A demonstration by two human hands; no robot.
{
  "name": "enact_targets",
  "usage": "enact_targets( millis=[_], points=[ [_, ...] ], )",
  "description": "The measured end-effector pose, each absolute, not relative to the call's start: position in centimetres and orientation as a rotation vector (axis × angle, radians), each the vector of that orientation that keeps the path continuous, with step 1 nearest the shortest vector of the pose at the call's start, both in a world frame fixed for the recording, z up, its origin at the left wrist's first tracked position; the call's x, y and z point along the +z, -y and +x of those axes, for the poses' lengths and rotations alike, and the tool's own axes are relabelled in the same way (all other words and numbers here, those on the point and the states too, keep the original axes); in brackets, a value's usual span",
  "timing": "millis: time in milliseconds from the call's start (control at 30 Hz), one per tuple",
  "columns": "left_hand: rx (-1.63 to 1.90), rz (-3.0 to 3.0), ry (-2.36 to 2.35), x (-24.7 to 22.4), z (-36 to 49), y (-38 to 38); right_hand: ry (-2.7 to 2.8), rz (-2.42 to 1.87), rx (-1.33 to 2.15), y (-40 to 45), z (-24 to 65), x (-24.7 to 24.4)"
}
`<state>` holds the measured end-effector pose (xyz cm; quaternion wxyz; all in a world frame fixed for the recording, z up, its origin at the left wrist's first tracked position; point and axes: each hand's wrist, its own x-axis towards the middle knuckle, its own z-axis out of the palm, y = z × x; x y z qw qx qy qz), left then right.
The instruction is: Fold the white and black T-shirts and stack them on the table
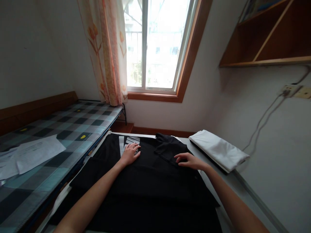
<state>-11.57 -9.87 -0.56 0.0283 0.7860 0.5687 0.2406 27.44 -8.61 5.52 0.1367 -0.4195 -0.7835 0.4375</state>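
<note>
I'm looking along a grey bench (232, 181) that runs toward the far wall, below a bright sliding window (162, 42) with a wooden frame and a flowered curtain (107, 48) hanging at its left. On the left stands a bed (63, 129) with a checked mattress, sheets of paper (41, 153) lying on its near part. High on the right wall I see a wooden shelf (284, 35) with open compartments; something blue shows in the far upper one, too dim to name. Below it, a cord (261, 121) hangs from a socket (290, 90). A black shirt (150, 184) lies across most of the bench, a sleeve at its far right, a pale print (121, 144) at its far left. I have the left hand (131, 153) resting on that print, fingers loosely spread. The right hand (186, 160) is at the shirt near the sleeve, fingers curled; I cannot tell whether it pinches cloth. Beyond it, at the bench's far right, lies a folded white cloth (220, 149), a dark layer beneath.
</note>
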Motion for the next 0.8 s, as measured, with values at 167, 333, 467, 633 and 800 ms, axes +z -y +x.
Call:
enact_targets(
  millis=[167, 333, 467, 633, 800],
  points=[
    [0.832, 2.360, -1.777, 0.0, -11.0, 9.7, 1.980, -1.491, 0.897, 7.6, 28.4, 3.9],
    [0.896, 2.209, -1.526, 1.2, -7.5, 7.5, 1.693, -1.732, 0.775, 5.3, 28.1, 3.0],
    [0.838, 1.881, -1.297, 1.7, -3.5, 4.5, 1.555, -1.739, 0.756, 4.2, 26.9, 2.4],
    [0.914, 1.687, -1.285, 1.5, -0.6, 1.8, 1.346, -1.626, 1.084, 4.3, 25.9, 1.6],
    [0.898, 1.678, -1.363, 0.9, -0.7, 0.7, 1.275, -1.624, 1.179, 5.2, 25.6, 1.1]
  ],
)
